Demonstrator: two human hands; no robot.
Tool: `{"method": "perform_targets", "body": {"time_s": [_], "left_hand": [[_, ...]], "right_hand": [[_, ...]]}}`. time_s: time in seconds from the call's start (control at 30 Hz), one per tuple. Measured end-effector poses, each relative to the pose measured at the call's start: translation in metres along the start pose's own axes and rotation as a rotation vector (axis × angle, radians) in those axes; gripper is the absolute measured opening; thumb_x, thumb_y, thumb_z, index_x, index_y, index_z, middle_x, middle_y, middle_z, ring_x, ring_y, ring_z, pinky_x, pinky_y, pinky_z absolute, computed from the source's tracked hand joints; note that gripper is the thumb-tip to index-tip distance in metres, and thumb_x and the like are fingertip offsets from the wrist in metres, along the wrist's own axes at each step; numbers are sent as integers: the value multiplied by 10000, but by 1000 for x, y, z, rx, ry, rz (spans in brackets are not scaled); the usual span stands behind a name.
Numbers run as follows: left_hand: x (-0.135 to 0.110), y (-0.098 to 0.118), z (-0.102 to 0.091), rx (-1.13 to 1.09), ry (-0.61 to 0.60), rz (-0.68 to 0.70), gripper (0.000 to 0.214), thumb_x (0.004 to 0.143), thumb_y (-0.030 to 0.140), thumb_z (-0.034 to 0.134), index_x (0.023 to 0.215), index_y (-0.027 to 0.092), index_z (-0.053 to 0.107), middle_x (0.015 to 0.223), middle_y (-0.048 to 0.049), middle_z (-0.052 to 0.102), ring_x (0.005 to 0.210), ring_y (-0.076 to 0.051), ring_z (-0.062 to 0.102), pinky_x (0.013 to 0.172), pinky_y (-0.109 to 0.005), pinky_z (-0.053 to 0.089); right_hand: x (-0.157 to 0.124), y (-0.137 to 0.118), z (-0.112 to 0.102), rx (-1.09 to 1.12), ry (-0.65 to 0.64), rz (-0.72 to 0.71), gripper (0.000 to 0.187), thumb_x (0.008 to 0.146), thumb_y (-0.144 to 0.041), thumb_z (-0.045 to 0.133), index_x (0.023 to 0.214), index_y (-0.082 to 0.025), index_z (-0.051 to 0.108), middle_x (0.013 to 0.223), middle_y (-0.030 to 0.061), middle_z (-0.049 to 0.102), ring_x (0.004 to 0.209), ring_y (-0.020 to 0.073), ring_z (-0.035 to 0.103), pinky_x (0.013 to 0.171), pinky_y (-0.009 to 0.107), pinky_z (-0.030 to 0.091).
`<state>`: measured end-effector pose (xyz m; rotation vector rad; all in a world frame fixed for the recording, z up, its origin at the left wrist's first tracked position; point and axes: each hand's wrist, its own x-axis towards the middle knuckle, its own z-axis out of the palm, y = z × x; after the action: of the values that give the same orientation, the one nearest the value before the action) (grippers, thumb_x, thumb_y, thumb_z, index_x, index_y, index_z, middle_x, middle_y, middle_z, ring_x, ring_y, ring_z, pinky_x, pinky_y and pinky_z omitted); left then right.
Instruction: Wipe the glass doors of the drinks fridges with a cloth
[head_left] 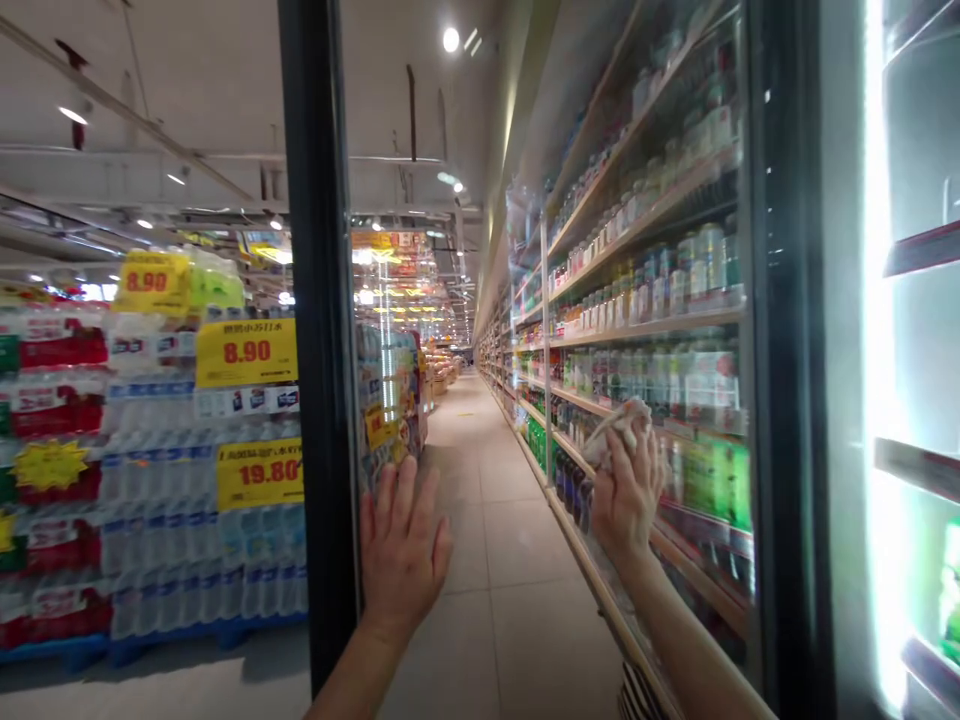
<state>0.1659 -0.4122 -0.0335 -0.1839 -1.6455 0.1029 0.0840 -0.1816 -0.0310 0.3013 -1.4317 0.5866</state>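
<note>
In front of me stands a glass door (480, 300) with a dark frame (319, 300). My left hand (405, 550) lies flat against the glass near the frame's left side, fingers spread, with nothing in it. On the right part of the pane, my right hand (630, 490) presses a crumpled white cloth (619, 425) to the glass. Its fingers are bent over the cloth, which sticks out above and beside them. Bottles on shelves and a long aisle show in or through the glass behind both hands.
Left of the door, stacked packs of bottled water (165, 530) and red drink packs (56, 435) stand on a blue pallet (142, 640), with yellow price signs (259, 475). At the right edge is a lit cooler interior with shelves (922, 250). The tiled floor (525, 550) runs ahead.
</note>
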Motion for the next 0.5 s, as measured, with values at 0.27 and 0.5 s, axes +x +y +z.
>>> {"method": "perform_targets", "body": {"time_s": [0.27, 0.5], "left_hand": [[-1, -1, 0, 9, 1, 8, 675, 818, 191, 534, 1422, 223, 236, 1481, -100, 268, 1383, -250, 194, 1116, -467, 177], [-2, -1, 2, 9, 5, 4, 706, 807, 185, 545, 1429, 232, 215, 1491, -84, 243, 1385, -249, 186, 1124, -461, 160]], "right_hand": [[-3, 14, -6, 60, -166, -252, 468, 815, -171, 433, 1267, -273, 499, 1409, 68, 407, 1358, 296, 264, 1070, 567, 228], [7, 56, -3, -33, 72, 108, 478, 844, -222, 405, 1318, -196, 461, 1400, 140, 410, 1333, 332, 298, 1036, 599, 265]]}}
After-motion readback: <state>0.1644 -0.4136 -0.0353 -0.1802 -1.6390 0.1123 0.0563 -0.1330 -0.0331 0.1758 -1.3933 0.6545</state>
